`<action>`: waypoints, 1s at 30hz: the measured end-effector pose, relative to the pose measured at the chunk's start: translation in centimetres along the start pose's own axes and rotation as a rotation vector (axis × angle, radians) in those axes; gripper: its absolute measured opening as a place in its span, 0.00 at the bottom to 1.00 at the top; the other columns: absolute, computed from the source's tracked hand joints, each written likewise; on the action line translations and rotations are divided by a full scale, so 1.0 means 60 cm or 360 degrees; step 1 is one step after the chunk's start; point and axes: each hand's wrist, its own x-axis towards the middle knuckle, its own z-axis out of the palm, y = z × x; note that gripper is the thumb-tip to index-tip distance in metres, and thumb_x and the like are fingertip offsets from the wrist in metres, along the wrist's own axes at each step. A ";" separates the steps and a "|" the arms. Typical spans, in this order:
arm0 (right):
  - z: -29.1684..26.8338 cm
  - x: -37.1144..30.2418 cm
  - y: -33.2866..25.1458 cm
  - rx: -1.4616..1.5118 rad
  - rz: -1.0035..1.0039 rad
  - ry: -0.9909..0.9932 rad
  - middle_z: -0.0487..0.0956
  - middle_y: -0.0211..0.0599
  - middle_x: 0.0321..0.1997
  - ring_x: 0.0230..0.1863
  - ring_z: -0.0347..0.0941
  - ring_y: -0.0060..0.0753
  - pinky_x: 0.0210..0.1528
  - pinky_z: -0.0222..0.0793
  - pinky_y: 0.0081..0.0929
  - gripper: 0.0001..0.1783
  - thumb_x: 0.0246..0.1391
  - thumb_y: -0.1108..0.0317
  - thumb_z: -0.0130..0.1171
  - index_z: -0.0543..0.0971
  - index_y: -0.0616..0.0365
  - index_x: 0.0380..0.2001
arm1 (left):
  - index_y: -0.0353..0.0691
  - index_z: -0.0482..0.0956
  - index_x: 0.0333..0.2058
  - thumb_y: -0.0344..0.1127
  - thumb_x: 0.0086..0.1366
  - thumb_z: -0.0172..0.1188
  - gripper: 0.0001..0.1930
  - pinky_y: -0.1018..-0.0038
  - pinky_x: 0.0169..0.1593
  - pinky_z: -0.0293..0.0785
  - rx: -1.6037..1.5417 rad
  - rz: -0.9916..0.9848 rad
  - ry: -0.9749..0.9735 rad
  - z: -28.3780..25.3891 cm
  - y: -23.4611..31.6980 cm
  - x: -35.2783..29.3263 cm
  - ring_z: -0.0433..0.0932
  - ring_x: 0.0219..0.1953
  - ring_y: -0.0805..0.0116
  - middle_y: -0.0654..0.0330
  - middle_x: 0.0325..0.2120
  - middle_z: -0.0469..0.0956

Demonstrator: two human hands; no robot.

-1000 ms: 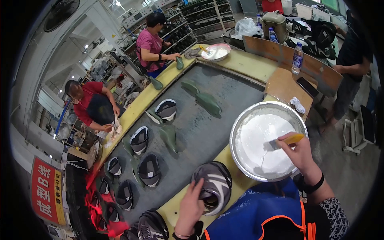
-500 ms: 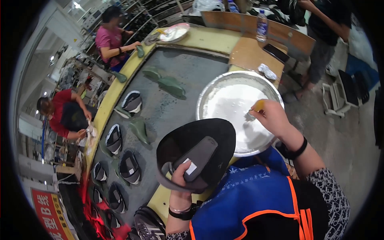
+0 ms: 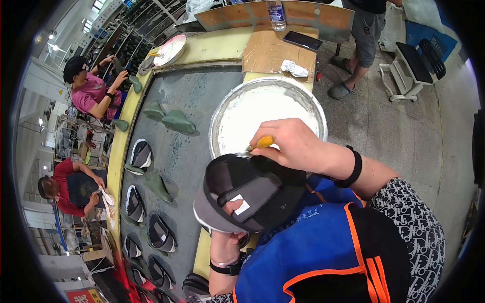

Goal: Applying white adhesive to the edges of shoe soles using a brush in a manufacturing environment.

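My left hand (image 3: pixel 225 241) grips a dark grey and black shoe upper (image 3: pixel 275 197), its thumb inside the opening beside a white label. Between the fingers of my right hand (image 3: pixel 298 144) is a brush (image 3: pixel 264 142) with a yellow handle. The brush's tip meets the far edge of the upper, though the fingers partly hide the contact. Just beyond the upper stands a wide metal basin (image 3: pixel 319 108) of white paste (image 3: pixel 265 103).
Green shoe lasts (image 3: pixel 179 122) and several shoe uppers (image 3: pixel 160 233) lie on the grey surface (image 3: pixel 202 86) to the left. A bottle (image 3: pixel 276 15), phone (image 3: pixel 302 41) and crumpled tissue (image 3: pixel 294 68) are around the cardboard (image 3: pixel 255 48). Two people work along the left; another stands at the back right.
My right hand has moved the brush from over the paste to the upper's edge. The upper has tilted in my left hand. The whole view has shifted.
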 end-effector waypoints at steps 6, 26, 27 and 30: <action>0.003 -0.030 0.041 -0.0128 0.0346 -0.0058 0.79 0.42 0.27 0.30 0.77 0.46 0.33 0.71 0.37 0.12 0.50 0.61 0.65 0.80 0.57 0.30 | 0.35 0.71 0.56 0.29 0.61 0.57 0.23 0.71 0.48 0.77 -0.0026 0.0707 0.0076 -0.014 -0.013 0.011 0.80 0.45 0.64 0.54 0.47 0.79; -0.012 0.028 0.022 0.0355 0.0391 0.0340 0.74 0.41 0.18 0.21 0.73 0.43 0.26 0.66 0.33 0.15 0.54 0.62 0.62 0.70 0.59 0.24 | 0.34 0.75 0.40 0.26 0.64 0.58 0.07 0.77 0.20 0.70 0.0287 0.0369 0.0024 -0.038 -0.034 0.028 0.75 0.18 0.69 0.57 0.24 0.77; -0.010 0.027 0.023 0.0315 0.0432 0.0249 0.75 0.42 0.18 0.21 0.73 0.45 0.27 0.67 0.34 0.14 0.54 0.62 0.61 0.71 0.60 0.24 | 0.34 0.75 0.40 0.26 0.64 0.58 0.07 0.77 0.20 0.70 0.0284 0.0372 0.0027 -0.037 -0.032 0.027 0.75 0.18 0.69 0.57 0.24 0.77; -0.002 0.013 0.011 0.0412 0.0529 0.0097 0.76 0.44 0.19 0.22 0.73 0.47 0.28 0.68 0.35 0.13 0.52 0.63 0.60 0.72 0.60 0.23 | 0.33 0.76 0.40 0.27 0.64 0.58 0.07 0.78 0.20 0.71 0.0127 0.0380 0.0031 -0.039 -0.021 0.025 0.77 0.18 0.69 0.56 0.23 0.78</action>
